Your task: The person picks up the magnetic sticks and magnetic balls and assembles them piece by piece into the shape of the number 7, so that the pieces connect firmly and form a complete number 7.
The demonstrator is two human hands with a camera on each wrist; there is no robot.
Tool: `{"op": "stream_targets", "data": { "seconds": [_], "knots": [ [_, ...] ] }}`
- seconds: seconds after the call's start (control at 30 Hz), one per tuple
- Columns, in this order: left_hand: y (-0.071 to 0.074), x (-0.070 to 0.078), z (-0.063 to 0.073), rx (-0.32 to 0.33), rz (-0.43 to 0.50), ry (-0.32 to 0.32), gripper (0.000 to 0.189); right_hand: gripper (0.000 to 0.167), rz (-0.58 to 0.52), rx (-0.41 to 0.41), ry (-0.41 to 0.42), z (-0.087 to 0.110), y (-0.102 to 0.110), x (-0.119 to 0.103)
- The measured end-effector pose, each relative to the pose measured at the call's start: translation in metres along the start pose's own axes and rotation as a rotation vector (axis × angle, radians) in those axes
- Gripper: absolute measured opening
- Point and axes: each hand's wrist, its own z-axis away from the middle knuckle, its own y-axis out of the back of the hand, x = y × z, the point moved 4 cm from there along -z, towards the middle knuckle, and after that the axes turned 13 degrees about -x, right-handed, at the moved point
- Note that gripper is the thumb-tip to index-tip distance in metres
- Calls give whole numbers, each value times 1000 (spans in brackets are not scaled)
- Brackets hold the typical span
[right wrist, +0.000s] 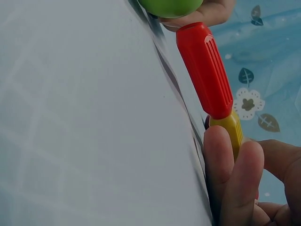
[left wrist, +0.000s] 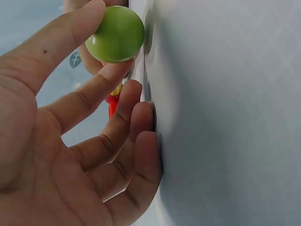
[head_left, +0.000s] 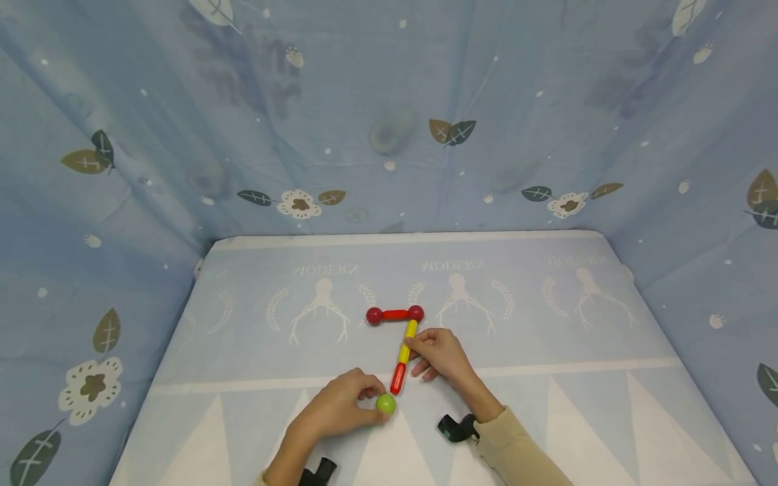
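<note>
Between thumb and forefinger, my left hand (head_left: 343,405) pinches a green ball (head_left: 385,404); its other fingertips rest by the table in the left wrist view. Just above the ball is the free end of a red rod (head_left: 398,379). That rod joins end to end with yellow rod pieces (head_left: 408,344), which my right hand (head_left: 440,354) grips between thumb and fingers. At the far end of the yellow part sits a dark red ball (head_left: 416,312). From it a second red rod (head_left: 395,314) runs left to another dark red ball (head_left: 373,316).
A pale blue printed cloth (head_left: 516,297) covers the table. Blue patterned curtains (head_left: 389,135) hang at the back and both sides. Black wrist cameras (head_left: 457,428) are strapped near both hands.
</note>
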Motion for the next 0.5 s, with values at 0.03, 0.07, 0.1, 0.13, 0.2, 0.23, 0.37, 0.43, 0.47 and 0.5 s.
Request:
{"op": "stream_targets", "data": {
  "seconds": [0.03,0.07,0.1,0.13,0.2,0.23,0.37,0.43,0.47,0.5],
  "knots": [
    [-1,1,0,3,-5,6,26,36,-3,0,-1,0,0,0],
    [-1,1,-1,5,-10,14,26,37,-5,0,0,0,0,0],
    [-2,1,-1,7,-14,21,26,37,-7,1,1,0,0,0],
    [-2,2,-2,9,-19,28,26,37,-8,1,2,1,0,-1],
    [-3,2,-3,10,-26,40,26,37,-6,6,2,2,-1,-2],
    [-4,2,-3,11,-28,45,26,37,-4,7,2,2,-1,-3],
    [-4,3,-4,15,-33,61,29,35,5,14,4,2,-2,-3],
    [-5,4,-5,15,-32,68,31,35,6,14,3,2,-2,-3],
    [-5,4,-5,16,-32,71,31,35,7,13,3,2,-2,-3],
    [-5,4,-5,17,-31,73,32,36,7,12,3,2,-1,-2]
  ]
}}
